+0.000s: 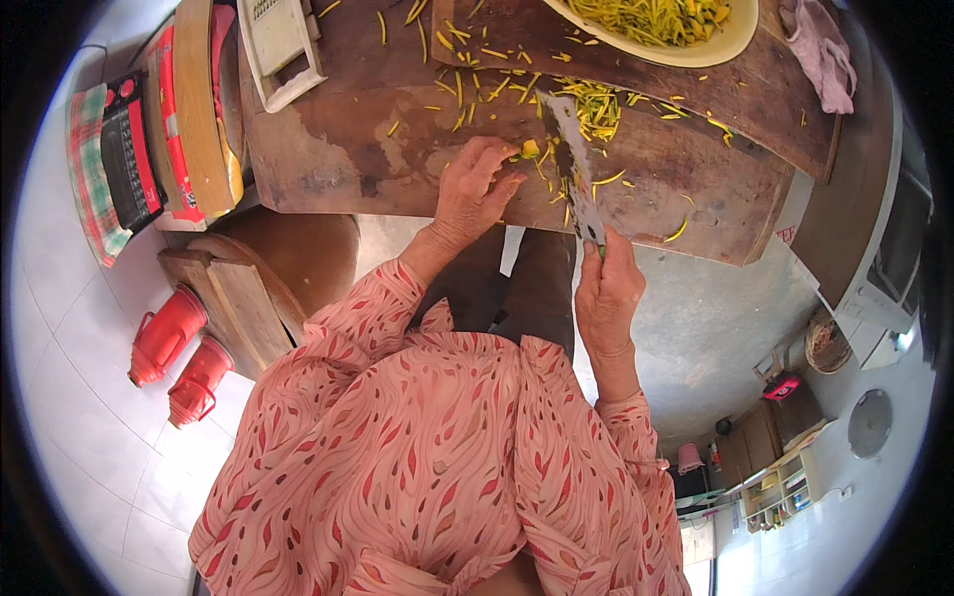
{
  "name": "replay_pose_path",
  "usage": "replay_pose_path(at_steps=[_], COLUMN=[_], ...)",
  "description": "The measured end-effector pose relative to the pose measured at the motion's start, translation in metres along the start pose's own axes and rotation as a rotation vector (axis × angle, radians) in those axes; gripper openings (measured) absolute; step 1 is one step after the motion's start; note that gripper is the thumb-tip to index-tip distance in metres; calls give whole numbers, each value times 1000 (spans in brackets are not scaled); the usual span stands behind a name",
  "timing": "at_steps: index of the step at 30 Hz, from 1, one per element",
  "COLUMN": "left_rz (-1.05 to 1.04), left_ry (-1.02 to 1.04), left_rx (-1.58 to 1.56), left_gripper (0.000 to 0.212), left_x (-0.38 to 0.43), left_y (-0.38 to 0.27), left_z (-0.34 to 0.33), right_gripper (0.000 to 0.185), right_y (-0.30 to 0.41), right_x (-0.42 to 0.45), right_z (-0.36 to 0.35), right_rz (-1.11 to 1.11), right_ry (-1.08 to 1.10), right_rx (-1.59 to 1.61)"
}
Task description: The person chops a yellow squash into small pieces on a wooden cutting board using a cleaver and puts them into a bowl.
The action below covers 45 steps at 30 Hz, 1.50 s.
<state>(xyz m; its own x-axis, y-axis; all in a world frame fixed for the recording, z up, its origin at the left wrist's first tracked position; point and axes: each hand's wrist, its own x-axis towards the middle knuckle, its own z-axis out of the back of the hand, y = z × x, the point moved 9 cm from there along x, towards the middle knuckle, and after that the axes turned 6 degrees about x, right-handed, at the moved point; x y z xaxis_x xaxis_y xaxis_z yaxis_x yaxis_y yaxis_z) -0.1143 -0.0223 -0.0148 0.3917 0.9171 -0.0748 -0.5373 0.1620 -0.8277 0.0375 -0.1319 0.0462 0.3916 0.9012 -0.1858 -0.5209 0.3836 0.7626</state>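
Note:
My right hand (610, 287) grips the handle of a cleaver (572, 167); a bit of green shows at the handle. The blade points away from me, over a worn wooden board (335, 156), and has scraps stuck to it. My left hand (477, 186) is left of the blade, its fingertips at a small yellow-green vegetable chunk (530, 149). The thumb stands apart from the chunk, and whether the fingers grip it is unclear. Thin yellow-green shreds (600, 112) lie heaped beyond the blade, with more strewn around.
A cream basin (700, 56) of shreds sits on a second board (805, 141) at the back right, near a pink cloth (820, 56). A white grater (287, 67) lies at the back left. Two red thermos flasks (170, 331) are at left; a round brown vessel (298, 246) is below the board.

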Motion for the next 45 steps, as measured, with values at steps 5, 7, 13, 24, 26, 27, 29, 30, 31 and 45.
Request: replay_pose_path(at_steps=[5,7,13,24,26,27,29,30,31,45], left_rz=[-251,-255,-271,-285,-285,-285,-310,-320,-307,-282], left_ry=[-79,-76,-93,-79,-57,-47,-61,-68,-72,-31], left_rx=[139,165,197,227,240,256,238,224,223,197], left_gripper=[25,24,17,15,15,15,16,17,17,16], left_x=[9,10,12,12,11,11,12,11,11,7], left_y=[-8,-10,-9,-5,-6,-5,-5,-5,-3,-1], left_z=[-4,-5,-5,-5,-4,-3,-2,-2,-3,0], right_gripper=[21,18,13,15,14,14,14,13,14,15], right_y=[20,23,28,16,12,16,21,26,31,37], right_x=[14,18,26,23,22,26,33,37,38,37], right_z=[-11,-15,-28,-76,-79,-78,-72,-68,-65,-63], right_rz=[86,91,73,128,149,164,149,139,128,47], right_ry=[75,113,293,427,356,321,370,398,411,466], right_rx=[-139,-194,-369,-581,-544,-516,-543,-560,-559,-468])
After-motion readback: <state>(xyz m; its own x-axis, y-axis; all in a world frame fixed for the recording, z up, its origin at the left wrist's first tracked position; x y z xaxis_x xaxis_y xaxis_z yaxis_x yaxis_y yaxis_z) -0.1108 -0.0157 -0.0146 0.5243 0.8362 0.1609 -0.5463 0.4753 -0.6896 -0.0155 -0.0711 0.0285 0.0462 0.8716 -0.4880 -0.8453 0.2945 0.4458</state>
